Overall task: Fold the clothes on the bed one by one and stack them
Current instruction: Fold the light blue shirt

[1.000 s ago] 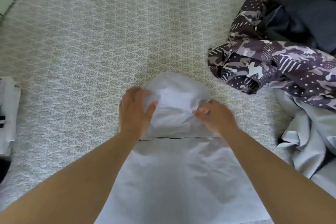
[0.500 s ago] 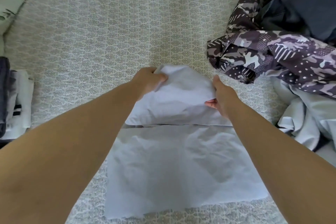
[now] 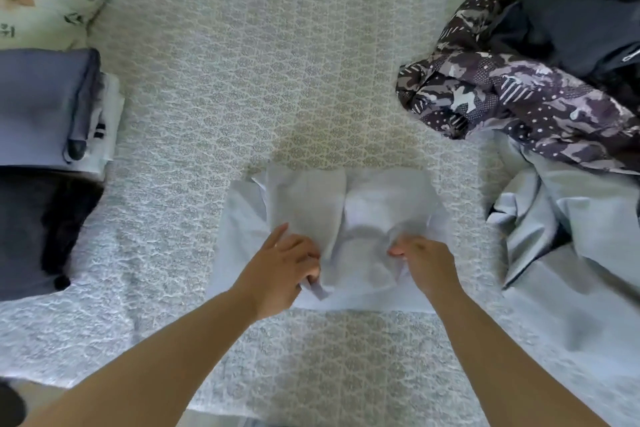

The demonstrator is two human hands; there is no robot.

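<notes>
The pale blue cotton garment [image 3: 332, 218], partly folded into a compact rectangle, lies near the middle of the bed on the grey-and-white patterned quilted bedspread [image 3: 242, 80], its far edge straight and its near edge running just behind both wrists. The left hand [image 3: 287, 267] has its fingers curled round a bunched fold at the garment's near left side, the forefinger stretched out flat on the cloth; the right hand [image 3: 424, 262] pinches a gathered fold at the near right side, fingers tucked in tight. Beyond the garment the bedspread lies open right across the middle and far part of the bed, and there is bare quilt in front of it too, between the forearms. To the left, by the bed's edge, sits a folded stack with a slate-blue cloth on top [image 3: 45, 107] over a white piece with dark stripes [image 3: 107, 121], and just nearer is a dark charcoal folded garment [image 3: 38, 232]; both are well apart from the work. A leaf-printed pale pillow [image 3: 59, 3] fills the far left corner. On the right, the unfolded heap crowds in closer: a purple-and-white camouflage print garment [image 3: 519, 104], a dark navy garment [image 3: 581, 17] behind it, and a rumpled light blue-grey garment [image 3: 571, 229] spreading toward the near right, close beside the right forearm.
</notes>
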